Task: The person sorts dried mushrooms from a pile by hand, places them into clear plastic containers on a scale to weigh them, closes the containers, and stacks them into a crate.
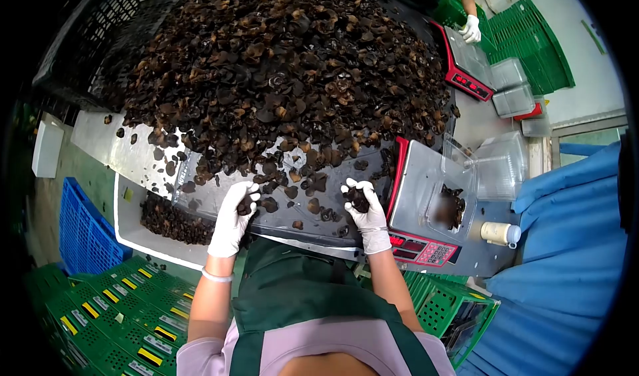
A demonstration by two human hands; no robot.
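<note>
A large heap of dark brown, fungus-like pieces (286, 63) covers the metal table. At the heap's near left edge, my left hand (233, 217), in a white glove, has its fingers curled round a dark piece. My right hand (365, 215), also gloved, holds dark pieces in its curled fingers, just left of the near scale. Loose pieces (313, 205) lie on the dark surface between my hands. On the red-edged near scale (416, 183) stands a clear plastic box (436, 211) with some dark pieces inside.
A co-worker's gloved hand (471, 29) touches the far scale (462, 56). Clear boxes (499, 166) and a capped bottle (499, 233) stand at the right. A black crate (80, 49) is at upper left, a white bin (156, 241) at near left, green crates (120, 309) below.
</note>
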